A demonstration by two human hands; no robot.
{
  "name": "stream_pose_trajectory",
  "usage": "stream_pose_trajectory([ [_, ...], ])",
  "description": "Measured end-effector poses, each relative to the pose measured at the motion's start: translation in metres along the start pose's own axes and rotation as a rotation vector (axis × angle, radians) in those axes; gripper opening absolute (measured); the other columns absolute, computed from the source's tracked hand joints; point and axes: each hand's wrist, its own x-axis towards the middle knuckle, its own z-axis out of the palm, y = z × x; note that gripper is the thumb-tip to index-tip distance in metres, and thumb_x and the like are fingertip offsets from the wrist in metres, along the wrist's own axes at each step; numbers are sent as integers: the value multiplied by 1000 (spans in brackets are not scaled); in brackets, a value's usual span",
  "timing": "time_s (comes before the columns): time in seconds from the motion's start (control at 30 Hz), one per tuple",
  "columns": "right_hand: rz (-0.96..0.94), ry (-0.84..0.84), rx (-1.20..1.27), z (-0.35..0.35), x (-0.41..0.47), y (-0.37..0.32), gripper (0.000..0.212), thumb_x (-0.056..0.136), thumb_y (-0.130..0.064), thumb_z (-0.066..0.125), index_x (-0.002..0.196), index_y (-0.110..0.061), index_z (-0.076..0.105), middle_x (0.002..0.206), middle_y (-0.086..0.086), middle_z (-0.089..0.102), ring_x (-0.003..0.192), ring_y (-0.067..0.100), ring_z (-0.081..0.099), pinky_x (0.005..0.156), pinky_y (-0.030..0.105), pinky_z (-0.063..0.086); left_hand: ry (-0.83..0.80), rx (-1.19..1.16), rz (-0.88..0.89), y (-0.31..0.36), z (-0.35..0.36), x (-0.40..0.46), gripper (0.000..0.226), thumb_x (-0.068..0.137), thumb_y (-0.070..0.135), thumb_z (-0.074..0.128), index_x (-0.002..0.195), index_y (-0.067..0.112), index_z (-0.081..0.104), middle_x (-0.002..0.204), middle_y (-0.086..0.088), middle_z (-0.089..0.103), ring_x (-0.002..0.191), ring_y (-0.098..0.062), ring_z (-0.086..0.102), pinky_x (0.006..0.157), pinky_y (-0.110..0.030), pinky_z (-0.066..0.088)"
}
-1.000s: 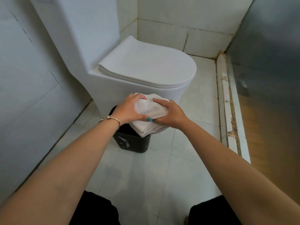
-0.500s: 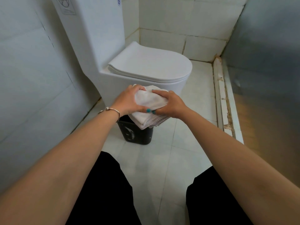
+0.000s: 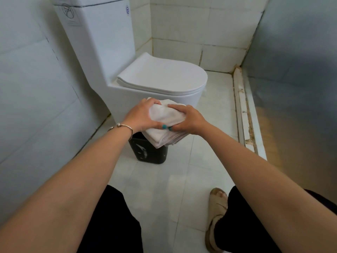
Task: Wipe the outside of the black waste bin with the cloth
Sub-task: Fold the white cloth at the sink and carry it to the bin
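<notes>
Left of the toilet (image 3: 145,77) runs a smooth pale tiled wall (image 3: 27,88). The left hand (image 3: 141,116), bangle at the wrist, grips a folded, soft white cloth (image 3: 165,123), and the right hand (image 3: 187,118) grips its other side. The black waste bin (image 3: 149,152), scuffed, boxy plastic, stands just before the toilet on glossy white floor tiles (image 3: 182,179), under the cloth.

A white toilet (image 3: 138,75) with its lid (image 3: 162,75) closed fills the upper centre of the frame, its cistern (image 3: 94,28) at upper left. Pale floor tiles (image 3: 182,179) spread below, with a beige slipper (image 3: 217,216) at lower right.
</notes>
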Motion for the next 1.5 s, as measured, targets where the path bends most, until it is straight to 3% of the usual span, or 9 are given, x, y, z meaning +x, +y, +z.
stream_pose_trajectory([
  [0.33, -7, -23, -13, -21, 14, 9, 80, 60, -40, 83, 133, -51, 51, 122, -1, 54, 108, 19, 55, 90, 32, 50, 31, -24, 1, 6, 9, 19, 75, 57, 44, 91, 121, 33, 53, 123, -1, 50, 108, -20, 52, 86, -30, 42],
  [0.5, 37, -29, -43, -11, 28, 37, 79, 62, -41, 84, 133, -50, 50, 119, 1, 52, 105, 20, 55, 88, 33, 51, -46, -48, -19, -3, 32, 42, 72, 59, 43, 90, 119, 36, 52, 122, 2, 48, 106, -18, 49, 82, -29, 39],
  [0.67, 62, -63, -24, -6, 46, 63, 84, 54, -49, 81, 132, -52, 51, 120, 0, 54, 107, 21, 57, 90, 35, 52, -61, -72, -26, -7, 53, 59, 75, 59, 41, 90, 124, 33, 52, 121, 1, 46, 104, -17, 47, 88, -31, 43],
  [1.0, 10, -139, -7, 11, 73, 61, 78, 66, -37, 84, 135, -51, 49, 117, 0, 49, 105, 18, 52, 86, 28, 47, -41, -76, -138, -36, 56, 63, 75, 57, 46, 89, 121, 41, 50, 122, 6, 46, 107, -17, 52, 90, -38, 47],
  [1.33, -30, -217, -19, 14, 72, 51, 78, 70, -32, 83, 136, -50, 47, 120, -1, 46, 105, 16, 47, 90, 28, 45, -6, -96, -150, -47, 57, 46, 76, 58, 44, 90, 122, 42, 49, 120, 8, 44, 104, -12, 48, 84, -28, 40],
  [1.5, -2, -378, 269, 12, 65, 51, 85, 67, -32, 89, 141, -42, 48, 137, -7, 48, 121, 14, 51, 97, 28, 47, 45, -151, -153, -52, 56, 38, 70, 56, 39, 91, 113, 45, 50, 117, 8, 47, 106, -14, 50, 90, -32, 43],
])
